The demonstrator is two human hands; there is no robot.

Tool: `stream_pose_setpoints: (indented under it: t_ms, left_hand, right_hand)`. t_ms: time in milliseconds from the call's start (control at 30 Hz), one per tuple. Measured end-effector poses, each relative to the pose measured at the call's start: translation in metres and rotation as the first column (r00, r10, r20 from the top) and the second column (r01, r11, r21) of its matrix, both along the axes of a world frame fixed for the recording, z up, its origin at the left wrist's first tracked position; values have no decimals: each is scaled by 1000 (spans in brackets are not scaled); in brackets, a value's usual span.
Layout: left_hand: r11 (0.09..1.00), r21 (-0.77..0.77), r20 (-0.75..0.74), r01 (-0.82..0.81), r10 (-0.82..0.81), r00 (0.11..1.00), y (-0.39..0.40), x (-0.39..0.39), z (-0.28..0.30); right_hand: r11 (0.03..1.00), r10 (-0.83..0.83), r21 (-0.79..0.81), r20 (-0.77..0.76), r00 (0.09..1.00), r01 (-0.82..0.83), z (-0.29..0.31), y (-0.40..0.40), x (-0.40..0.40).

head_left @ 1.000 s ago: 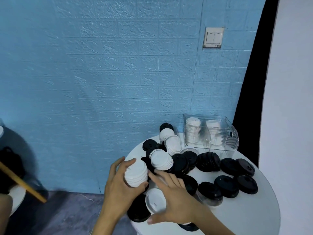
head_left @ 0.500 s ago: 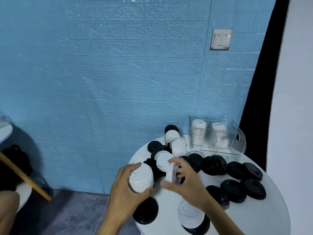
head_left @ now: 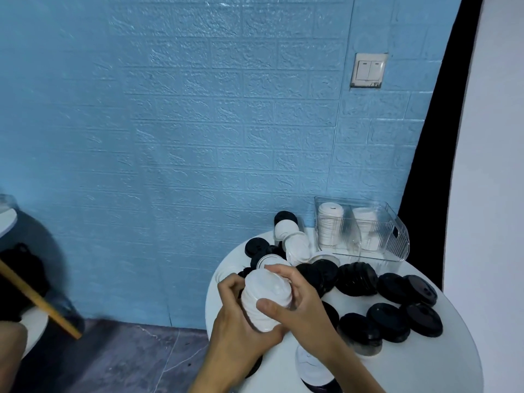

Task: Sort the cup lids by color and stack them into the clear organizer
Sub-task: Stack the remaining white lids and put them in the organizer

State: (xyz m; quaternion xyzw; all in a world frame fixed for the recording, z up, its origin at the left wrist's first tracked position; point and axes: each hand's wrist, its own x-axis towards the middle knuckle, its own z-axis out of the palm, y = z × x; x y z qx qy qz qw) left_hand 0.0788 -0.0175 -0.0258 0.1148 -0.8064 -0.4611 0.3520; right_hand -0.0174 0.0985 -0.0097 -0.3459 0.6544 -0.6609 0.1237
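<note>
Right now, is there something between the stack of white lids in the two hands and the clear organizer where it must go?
Yes. Loose white lids and a pile of black plastic lids lie on the round white table between the held stack of white lids and the clear plastic organizer. Lifted over them, nothing visible blocks it.

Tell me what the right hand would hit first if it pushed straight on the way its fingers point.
The right hand is wrapped over the white lid stack, fingers pointing up-left. Beyond them lies a white lid in the pile, probably first; depth is unclear.
</note>
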Motion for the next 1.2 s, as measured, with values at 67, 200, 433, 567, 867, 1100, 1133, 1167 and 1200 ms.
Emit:
stream_pose_setpoints:
  t_ms: [67, 200, 433, 567, 867, 1100, 1133, 1167, 1200]
  left_hand:
    - [999, -39, -14, 8, -8, 1000, 0, 1, 1]
    - [983, -182, -15, 36, -39, 999, 2, 0, -1]
    - [993, -116, -30, 10, -13, 999, -2, -4, -11]
    - [994, -105, -14, 19, -21, 1000, -3, -7, -10]
    - [992, -121, -30, 35, -39, 999, 3, -10, -15]
    - [982, -184, -24, 41, -47, 999, 14, -14, -18]
    - [981, -187, -29, 44, -51, 998, 17, -15, -18]
    - [982, -179, -33, 52, -59, 998, 21, -15, -17]
    - [985, -160, -37, 60, -67, 997, 23, -14, -15]
  right_hand:
    - [998, -2, 62, -19, 1000, 4, 2, 3, -1]
    - [977, 103, 188, -26, 994, -96, 13, 13, -4]
    - [777, 214, 628, -340, 916, 52, 9, 68, -15]
    - [536, 458, 812, -511, 728, 232, -29, 83, -15]
    - [748, 169, 642, -431, 886, 170, -31, 91, -34]
    - [977, -77, 171, -269, 960, 126, 16, 66, -22]
    - [976, -50, 186, -297, 953, 109, 18, 59, -16]
    - [974, -31, 202, -315, 949, 98, 18, 53, -11]
    - [974, -21, 209, -311, 950, 89, 16, 48, -7]
